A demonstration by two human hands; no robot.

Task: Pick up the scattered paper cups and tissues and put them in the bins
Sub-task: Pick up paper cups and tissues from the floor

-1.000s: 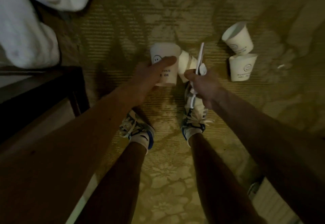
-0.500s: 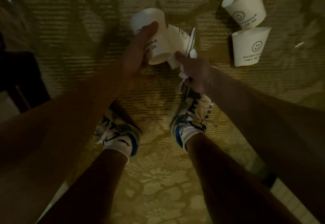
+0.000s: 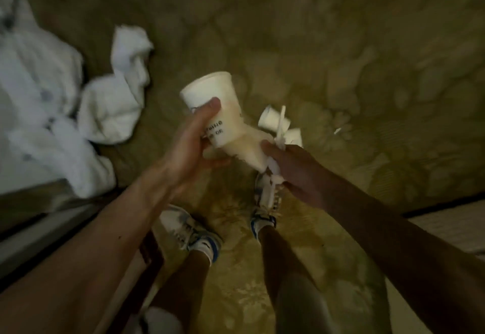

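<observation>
- The left hand (image 3: 194,147) grips a printed paper cup (image 3: 212,102), thumb across its wall, and pushes its base into a second cup (image 3: 249,154) pinched by the right hand (image 3: 299,176). It looks like nesting, so both can be carried together.
- The right hand also pinches a thin white stick (image 3: 281,123).
- The two floor cups (image 3: 270,120), at two o'clock half a second ago, now peek from just behind the stick, and white towels (image 3: 118,102) have appeared at nine o'clock.

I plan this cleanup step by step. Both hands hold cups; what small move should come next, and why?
Probably push the printed paper cup in the left hand fully into the second cup gripped by the right hand. They already meet, and nesting frees one hand for the two cups lying on the carpet.
</observation>
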